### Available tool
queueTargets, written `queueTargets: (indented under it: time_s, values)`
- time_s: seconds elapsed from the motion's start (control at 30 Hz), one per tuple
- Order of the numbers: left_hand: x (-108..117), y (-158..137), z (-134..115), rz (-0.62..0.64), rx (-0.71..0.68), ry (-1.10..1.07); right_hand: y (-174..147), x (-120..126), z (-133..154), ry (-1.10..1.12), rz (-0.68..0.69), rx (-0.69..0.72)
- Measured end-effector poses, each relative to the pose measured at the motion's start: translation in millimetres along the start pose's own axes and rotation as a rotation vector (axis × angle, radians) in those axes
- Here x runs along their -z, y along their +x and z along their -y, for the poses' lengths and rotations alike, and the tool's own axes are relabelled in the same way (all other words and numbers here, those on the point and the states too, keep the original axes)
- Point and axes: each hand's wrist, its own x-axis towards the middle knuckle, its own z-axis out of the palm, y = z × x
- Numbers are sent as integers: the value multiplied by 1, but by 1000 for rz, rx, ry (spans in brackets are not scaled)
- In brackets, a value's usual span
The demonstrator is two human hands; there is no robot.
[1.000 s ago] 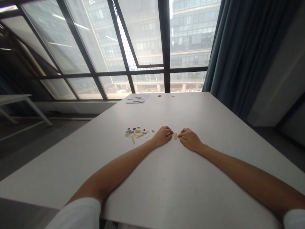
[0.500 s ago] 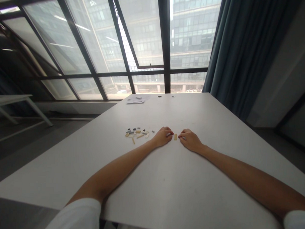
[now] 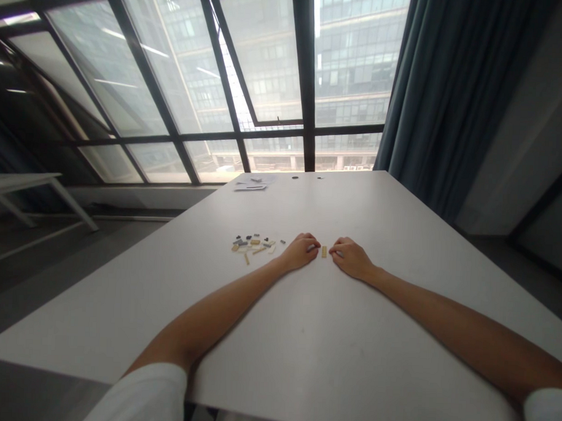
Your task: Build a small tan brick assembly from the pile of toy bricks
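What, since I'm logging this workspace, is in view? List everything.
Front table: 1, white, centre
Studded toy brick: 1, tan, mid-table
Loose toy-brick pieces: over a dozen, tan, grey, black, white, left of it
Papers: a few, white, table's far left
Unidentifiable bits: 2, dark, table's far edge
Second table: 1, white, left background
Curtains: at least 2, blue, right and far left
Window panes: many, dark-framed, behind
Floor: grey, around
Sleeves: 2, white, lower corners
Left hand: 1, bare, left of studded brick
Right hand: 1, bare, right of it
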Motion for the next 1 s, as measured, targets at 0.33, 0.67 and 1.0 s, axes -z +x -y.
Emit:
queueTargets:
  time_s: [0.33, 0.67, 1.0]
  values:
    - [0, 0, 1, 7, -5, -7, 1, 1, 1, -15, 10, -6]
    - [3, 0, -4, 13, 1, -8, 2, 0, 0, -15, -47, -63]
    - [3, -1, -4, 13, 7, -10, 2, 1, 2, -38, -58, -117]
